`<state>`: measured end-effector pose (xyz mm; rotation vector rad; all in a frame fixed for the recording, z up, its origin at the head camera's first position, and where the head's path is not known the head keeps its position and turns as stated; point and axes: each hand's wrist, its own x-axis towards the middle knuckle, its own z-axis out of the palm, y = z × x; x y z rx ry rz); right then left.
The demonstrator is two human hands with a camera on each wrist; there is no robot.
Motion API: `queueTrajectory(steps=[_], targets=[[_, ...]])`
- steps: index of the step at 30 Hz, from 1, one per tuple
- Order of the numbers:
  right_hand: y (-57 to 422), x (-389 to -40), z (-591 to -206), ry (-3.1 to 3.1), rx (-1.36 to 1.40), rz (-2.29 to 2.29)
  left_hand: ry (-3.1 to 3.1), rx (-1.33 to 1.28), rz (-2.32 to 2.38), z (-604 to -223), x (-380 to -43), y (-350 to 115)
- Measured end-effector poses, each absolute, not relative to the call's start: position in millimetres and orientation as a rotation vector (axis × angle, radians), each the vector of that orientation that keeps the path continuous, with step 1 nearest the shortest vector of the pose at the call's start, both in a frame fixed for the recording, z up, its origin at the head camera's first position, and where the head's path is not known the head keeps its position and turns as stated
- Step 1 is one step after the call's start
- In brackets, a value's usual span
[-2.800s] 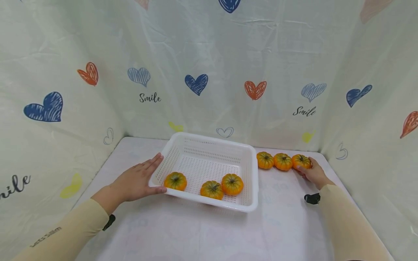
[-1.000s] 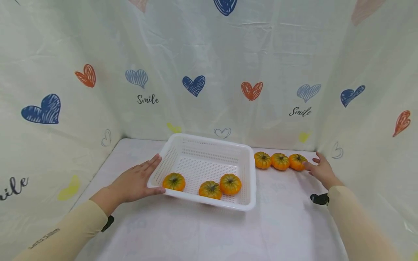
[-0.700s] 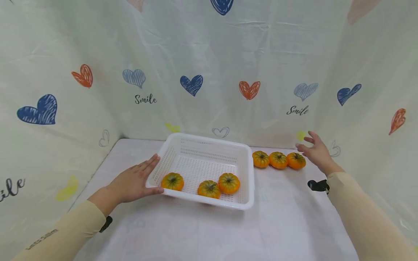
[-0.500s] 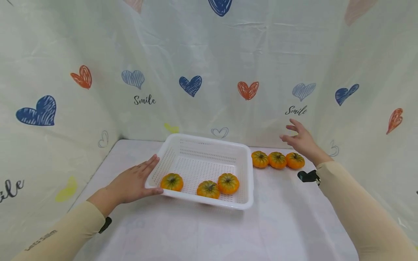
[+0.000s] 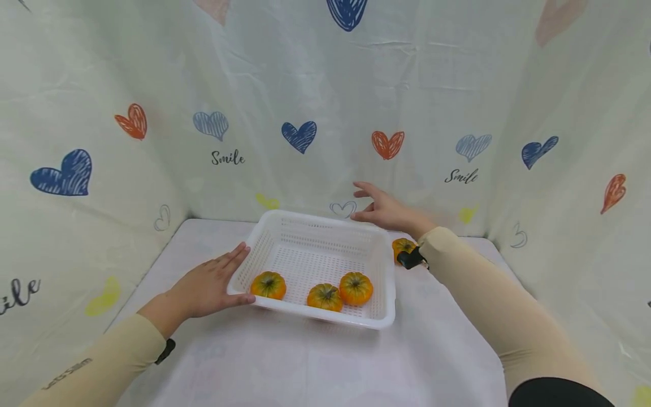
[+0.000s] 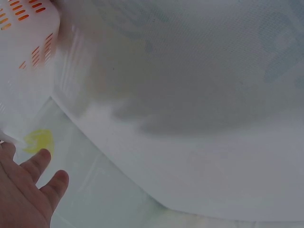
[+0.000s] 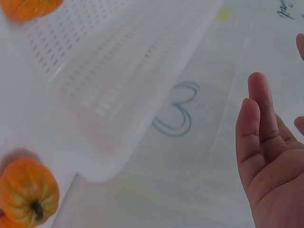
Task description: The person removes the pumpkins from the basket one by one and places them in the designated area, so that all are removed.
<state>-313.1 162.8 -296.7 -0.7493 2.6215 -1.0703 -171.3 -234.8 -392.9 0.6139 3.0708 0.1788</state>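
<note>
The white basket (image 5: 305, 312) sits on the table (image 5: 315, 367) between the two hands, its long axis running left to right, with the right end slanted slightly nearer the person. The left hand (image 5: 205, 282) rests against its near-left corner, fingers straight and thumb spread along the rim. The right hand (image 5: 383, 209) hovers by its far rim, toward the right end, fingers apart and holding nothing. That places the hands diagonally across the basket. Inside, three pumpkins lie along the near side: one pumpkin (image 5: 268, 285) at the near-left corner, closest to the left hand, and a touching pair (image 5: 356, 288) right of the middle. Another pumpkin (image 5: 402, 247) lies outside, just beyond the right end, partly behind the right wrist.
</note>
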Motion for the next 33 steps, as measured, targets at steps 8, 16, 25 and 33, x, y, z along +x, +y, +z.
queueTrajectory(steps=[8,16,25,33], targets=[[106,-311,-314,2.503,-0.832,-0.985,3.065,0.619,0.171,-392,-172,-235],[76,-313,-339,2.433,-0.865,-0.946,3.066,0.624,0.166,-393,-173,-236],[51,-307,-363,2.302,-0.883,-0.875,3.058,0.614,0.194,-392,-174,-234],[31,-302,-378,2.244,-0.944,-0.758,3.068,0.61,0.168,-396,-177,-236]])
